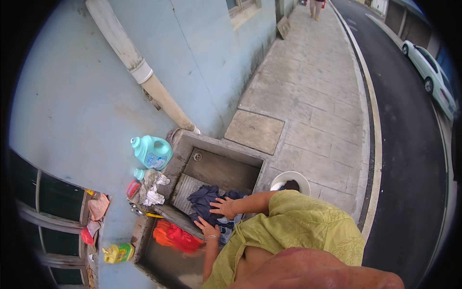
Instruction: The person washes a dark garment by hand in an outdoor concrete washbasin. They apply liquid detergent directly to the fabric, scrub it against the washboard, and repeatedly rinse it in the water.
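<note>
Concrete made up the big outdoor wash sink (179, 153), its bare basin with a drain at the far end, a ribbed washboard slope (185, 189) in the middle and a nearer basin of murky water (166, 262) holding a red-orange cloth (177, 237). Across the washboard and the dividing ledge lay the dark blue garment (204, 200), bunched and wet-looking. Both hands rested on it flat, fingers spread rather than clenched: the right hand (224, 207) on its upper folds, the left hand (208, 228) near its lower edge by the ledge. With no firm grip, the garment probably could have slid down the ribs or slipped over the ledge into the dirty water beside the red-orange cloth. A white basin (298, 179) with dark laundry stood on the pavement just right of the sink, low enough that a dropped piece might have missed it and landed on the ground. On the left rim a teal detergent jug (152, 151) stood upright beside crumpled rags (151, 189); a stray elbow could have tipped it. A yellow bottle (118, 253) lay on its side nearer the window, where it might have leaked.
</note>
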Demonstrator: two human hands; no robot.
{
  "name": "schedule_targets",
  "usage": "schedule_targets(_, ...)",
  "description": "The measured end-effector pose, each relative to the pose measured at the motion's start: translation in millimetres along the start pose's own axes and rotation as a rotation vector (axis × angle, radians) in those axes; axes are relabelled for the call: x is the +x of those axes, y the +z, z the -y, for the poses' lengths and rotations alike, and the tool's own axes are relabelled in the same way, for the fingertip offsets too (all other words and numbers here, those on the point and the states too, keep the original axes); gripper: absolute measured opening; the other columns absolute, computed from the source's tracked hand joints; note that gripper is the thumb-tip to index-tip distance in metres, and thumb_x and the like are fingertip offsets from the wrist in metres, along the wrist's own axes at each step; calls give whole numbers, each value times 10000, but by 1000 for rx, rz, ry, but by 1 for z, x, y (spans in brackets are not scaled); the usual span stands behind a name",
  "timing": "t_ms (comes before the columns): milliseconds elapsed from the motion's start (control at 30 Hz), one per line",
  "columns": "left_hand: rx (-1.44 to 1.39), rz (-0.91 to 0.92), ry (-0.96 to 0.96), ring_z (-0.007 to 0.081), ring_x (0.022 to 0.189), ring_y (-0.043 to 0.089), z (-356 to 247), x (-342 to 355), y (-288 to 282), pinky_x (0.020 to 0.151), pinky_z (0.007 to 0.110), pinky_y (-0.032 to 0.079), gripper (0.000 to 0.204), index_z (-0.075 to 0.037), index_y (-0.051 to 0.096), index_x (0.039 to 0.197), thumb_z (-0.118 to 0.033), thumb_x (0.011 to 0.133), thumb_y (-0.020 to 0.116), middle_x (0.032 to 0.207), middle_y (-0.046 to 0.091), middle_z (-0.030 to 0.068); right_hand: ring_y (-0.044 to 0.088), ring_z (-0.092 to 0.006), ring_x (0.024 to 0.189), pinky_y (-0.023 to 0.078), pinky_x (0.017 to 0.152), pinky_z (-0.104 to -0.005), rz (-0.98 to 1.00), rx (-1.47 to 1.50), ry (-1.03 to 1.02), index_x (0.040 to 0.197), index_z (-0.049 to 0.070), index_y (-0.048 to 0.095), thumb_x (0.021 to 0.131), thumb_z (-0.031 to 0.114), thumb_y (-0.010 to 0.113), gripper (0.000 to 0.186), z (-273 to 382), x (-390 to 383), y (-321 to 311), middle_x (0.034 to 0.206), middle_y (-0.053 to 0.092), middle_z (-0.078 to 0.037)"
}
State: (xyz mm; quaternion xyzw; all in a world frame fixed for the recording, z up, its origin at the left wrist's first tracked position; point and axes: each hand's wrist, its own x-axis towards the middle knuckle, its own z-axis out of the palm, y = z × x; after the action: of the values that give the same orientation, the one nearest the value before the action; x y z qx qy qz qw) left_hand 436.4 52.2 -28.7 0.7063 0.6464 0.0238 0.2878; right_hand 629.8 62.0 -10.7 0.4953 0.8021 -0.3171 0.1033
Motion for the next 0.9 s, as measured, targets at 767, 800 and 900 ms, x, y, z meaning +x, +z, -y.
schedule_targets(767, 101, -11, 87, 501, 1266, 365, 25, 1, 9, 1023, 452, 385, 1074, -50, -56, 1477, -147, 733, 713, 1495, -86, 325, 113, -368, 1427, 186, 1110, -570, -18, -1, 40, 1505, 320, 76, 800, 177, 634, 911, 5, 1, 16, 1580, 4, -52)
schedule_targets(800, 99, -11, 82, 500, 1264, 368, 23, 0, 8, 1023, 452, 386, 1074, -51, -55, 1477, -149, 734, 713, 1496, -86, 323, 124, -371, 1424, 186, 1110, -569, -29, -15, 29, 1505, 317, 80, 803, 183, 630, 902, 4, 1, 18, 1579, 8, -54)
schedule_targets(900, 84, 14, 52, 497, 1260, 377, 15, -4, 3, 1017, 451, 393, 1076, -53, -54, 1478, -155, 733, 715, 1500, -86, 315, 140, -375, 1420, 196, 1103, -571, -67, -56, -2, 1505, 307, 95, 815, 202, 617, 872, 0, -4, 27, 1579, 21, -58)
